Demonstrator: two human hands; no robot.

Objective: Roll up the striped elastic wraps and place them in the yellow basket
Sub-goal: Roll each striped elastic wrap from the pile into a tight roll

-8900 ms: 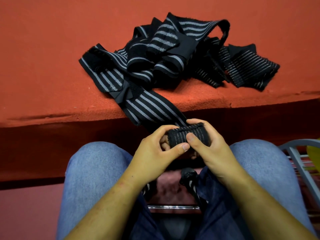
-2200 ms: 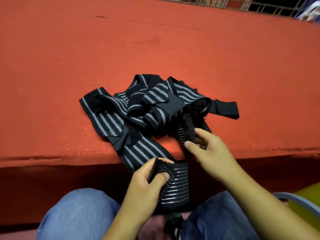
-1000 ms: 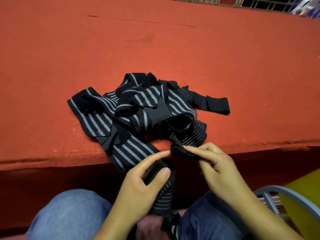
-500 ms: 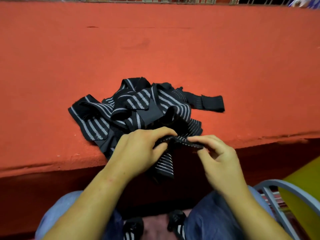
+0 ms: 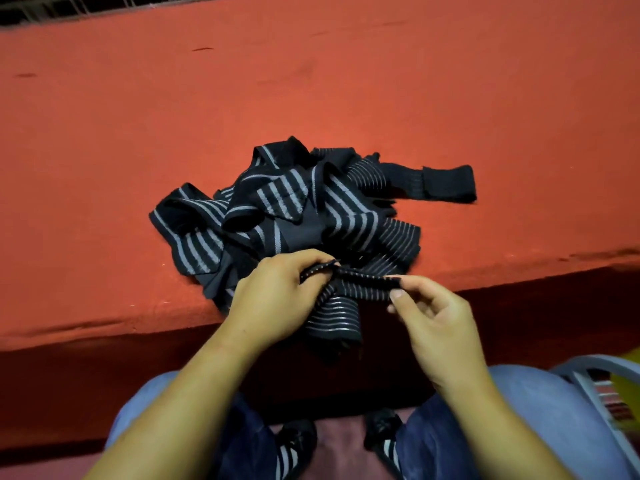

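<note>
Both hands are on the same thin-striped wrap [image 5: 362, 284]. The left hand [image 5: 277, 296] has its fingers curled round one end, and the right hand [image 5: 440, 327] pinches the other end between thumb and forefinger. That stretches the short edge between them, just over the near edge of the red worktop [image 5: 138, 133], with the rest dangling below.

For a decent roll I'd keep that edge square and taut, fold it tight onto itself, then feed the tail up evenly so it doesn't cone.

Possible snag: the wrap touches the pile [image 5: 294, 209] of loose wraps just behind it, so it might drag others along.

The yellow basket [image 5: 625, 384] is only a sliver at the right edge, past a grey chair frame [image 5: 588, 375].
</note>
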